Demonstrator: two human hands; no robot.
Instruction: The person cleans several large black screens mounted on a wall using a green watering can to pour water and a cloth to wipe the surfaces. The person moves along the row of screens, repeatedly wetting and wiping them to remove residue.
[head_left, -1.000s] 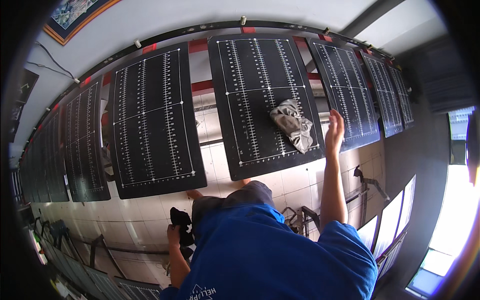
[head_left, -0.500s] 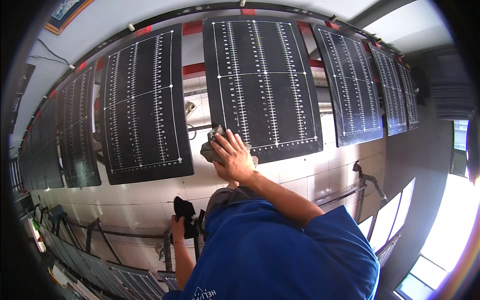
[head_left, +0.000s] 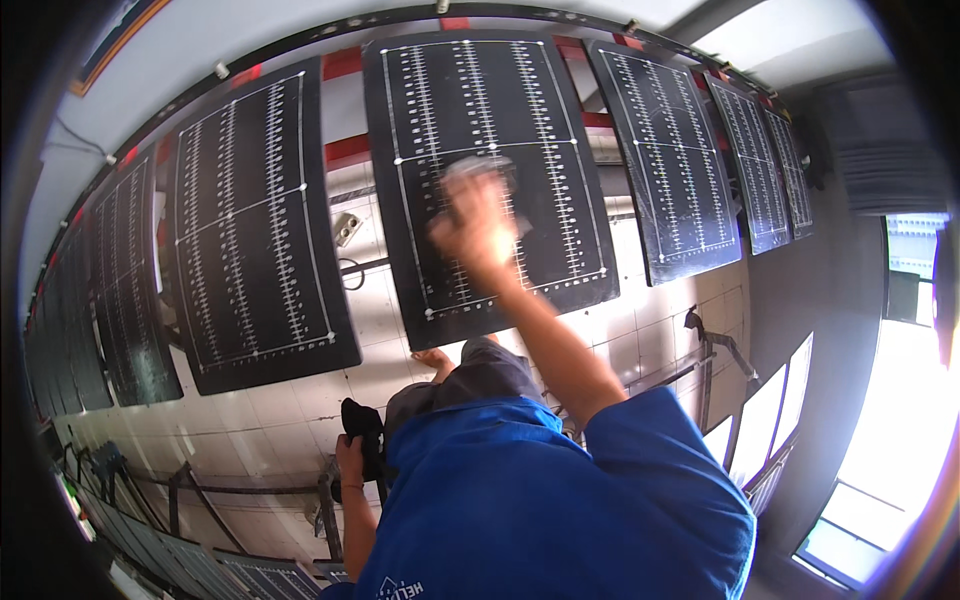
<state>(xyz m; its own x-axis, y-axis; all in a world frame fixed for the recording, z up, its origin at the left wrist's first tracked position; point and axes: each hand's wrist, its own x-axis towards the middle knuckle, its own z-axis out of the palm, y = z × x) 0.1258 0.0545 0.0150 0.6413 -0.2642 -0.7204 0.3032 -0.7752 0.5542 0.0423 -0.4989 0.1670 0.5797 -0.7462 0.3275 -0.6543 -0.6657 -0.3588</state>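
Note:
My right hand (head_left: pixel 475 225), smeared by motion, presses on the black panel (head_left: pixel 450 100) in front of me. Under and around its fingers shows a blurred grey cloth (head_left: pixel 492 170). White border lines, dots and columns of tick marks cover the panel. Lower down on the left, my left hand (head_left: pixel 350 462) is closed on a soft-looking black thing (head_left: pixel 362 430), whose kind I cannot make out. That thing is beside a dark metal frame, close to my body.
More marked black panels stand in a row, one to the left (head_left: pixel 245 230) and another to the right (head_left: pixel 668 165). Red bars (head_left: pixel 345 152) show behind them. Dark rails (head_left: pixel 240 488) run low over the tiled floor (head_left: pixel 290 412). A bright window (head_left: pixel 890 440) is at the right.
My right hand has moved up and inward with the cloth, from the panel's lower left corner to its middle. My left hand still grips the black thing. The view has shifted slightly.

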